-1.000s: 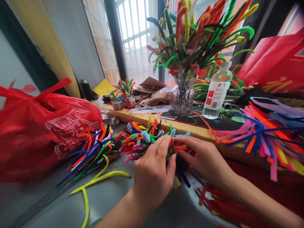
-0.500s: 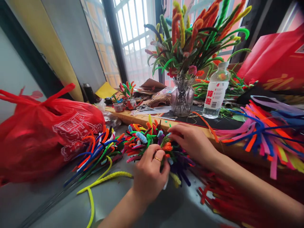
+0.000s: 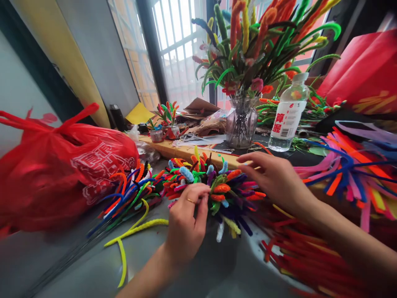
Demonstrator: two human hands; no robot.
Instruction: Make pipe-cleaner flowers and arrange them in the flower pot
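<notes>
A dense bundle of many-coloured pipe cleaners (image 3: 222, 188) lies on the grey surface in front of me, its fuzzy ends fanning out. My left hand (image 3: 187, 223), with a ring on one finger, is at the bundle's near left side. Its thumb and fingertips are pinched together; whatever is between them is hidden. To the right of the bundle hovers my right hand (image 3: 276, 180), fingers stretched out and apart, holding nothing. Left of the bundle is a second spread of loose pipe cleaners (image 3: 136, 194), with yellow pipe cleaners (image 3: 136, 232) lying nearer to me.
A red plastic bag (image 3: 58, 178) stands at the left. On the ledge behind are a glass vase (image 3: 242, 126) of pipe-cleaner flowers and a water bottle (image 3: 288, 114). Pink, blue and orange strips (image 3: 356, 165) lie at the right, red pipe cleaners (image 3: 322, 252) below them.
My right hand has drawn back from the bundle to the right, its fingers opening. My left hand has shifted slightly left, and more of the bundle shows. The view has tilted a little.
</notes>
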